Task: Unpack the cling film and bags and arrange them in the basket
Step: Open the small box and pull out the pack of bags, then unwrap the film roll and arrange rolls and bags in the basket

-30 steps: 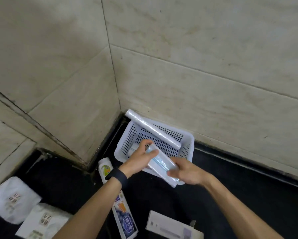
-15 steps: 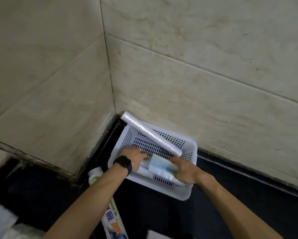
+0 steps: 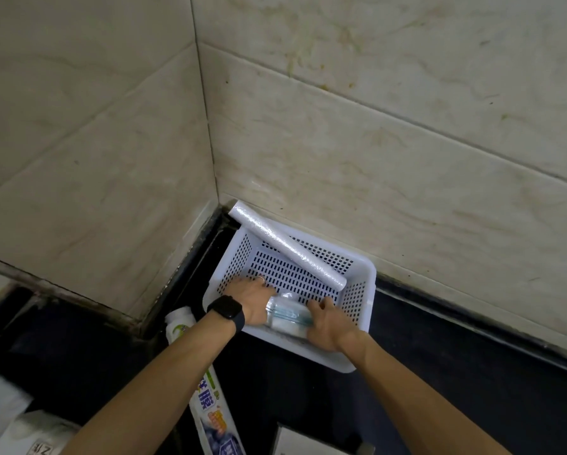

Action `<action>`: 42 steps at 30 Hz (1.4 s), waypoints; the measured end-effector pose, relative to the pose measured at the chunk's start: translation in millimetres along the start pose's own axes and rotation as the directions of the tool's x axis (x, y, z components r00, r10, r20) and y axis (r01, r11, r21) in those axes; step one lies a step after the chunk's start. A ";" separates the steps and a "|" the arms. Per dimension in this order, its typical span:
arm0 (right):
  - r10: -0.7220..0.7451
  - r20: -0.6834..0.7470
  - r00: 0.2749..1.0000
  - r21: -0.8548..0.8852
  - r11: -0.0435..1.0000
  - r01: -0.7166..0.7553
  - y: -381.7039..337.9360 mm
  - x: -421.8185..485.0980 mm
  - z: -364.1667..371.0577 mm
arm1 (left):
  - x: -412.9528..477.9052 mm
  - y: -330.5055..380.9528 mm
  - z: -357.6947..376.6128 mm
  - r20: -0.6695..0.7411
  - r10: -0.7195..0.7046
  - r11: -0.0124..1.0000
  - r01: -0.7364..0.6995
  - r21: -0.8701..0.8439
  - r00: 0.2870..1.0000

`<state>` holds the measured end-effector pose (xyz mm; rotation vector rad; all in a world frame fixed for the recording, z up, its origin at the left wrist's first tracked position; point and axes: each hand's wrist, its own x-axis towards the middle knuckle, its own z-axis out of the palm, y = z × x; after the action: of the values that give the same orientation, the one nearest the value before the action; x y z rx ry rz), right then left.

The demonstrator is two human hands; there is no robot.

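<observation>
My right hand [image 3: 329,325] has its grip closed over one end of a small roll of bags [image 3: 288,315], fingers curled across the top of it. My left hand [image 3: 254,302] presses against the roll's other end with the fingers stretched flat along the basket floor; I cannot tell whether that grip actually holds the roll or only steadies it. A dark watch [image 3: 227,311] sits on the left wrist. The roll lies low in the near part of the white basket [image 3: 364,290], close to its front wall. A long cling film roll [image 3: 287,246] lies slantwise across the far side of the basket, one end sticking out over the rim toward the wall corner, the other end down inside near the right wall. The basket stands on a dark worktop [image 3: 456,372], pushed into the corner of the tiled wall [image 3: 374,142]. Just left of the basket lies a printed wrapper [image 3: 209,405], reaching toward me. Pale packets [image 3: 29,431] sit at the lower left, and a white box [image 3: 308,443] edge shows at the bottom.
</observation>
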<state>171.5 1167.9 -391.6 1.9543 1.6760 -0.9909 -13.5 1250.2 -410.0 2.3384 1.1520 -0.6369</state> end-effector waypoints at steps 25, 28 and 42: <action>-0.102 -0.386 0.917 0.132 0.978 0.164 26.5 -54.3 7.0 | -38.6 34.0 -11.4 -0.303 -0.028 0.970 -0.047 -0.237 0.953; -0.116 -0.479 0.870 0.196 0.952 0.235 38.2 -83.6 17.9 | -67.3 39.5 -8.8 -0.423 -0.065 0.945 -0.080 -0.317 0.904; -0.245 -0.468 0.849 0.252 0.884 0.394 56.5 -197.4 135.9 | -211.0 88.5 134.1 -0.293 -0.700 0.560 0.247 -0.791 0.651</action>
<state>182.3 925.3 -351.1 2.2829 2.2701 -1.0885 -83.2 996.5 -376.1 1.5051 1.9650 0.4164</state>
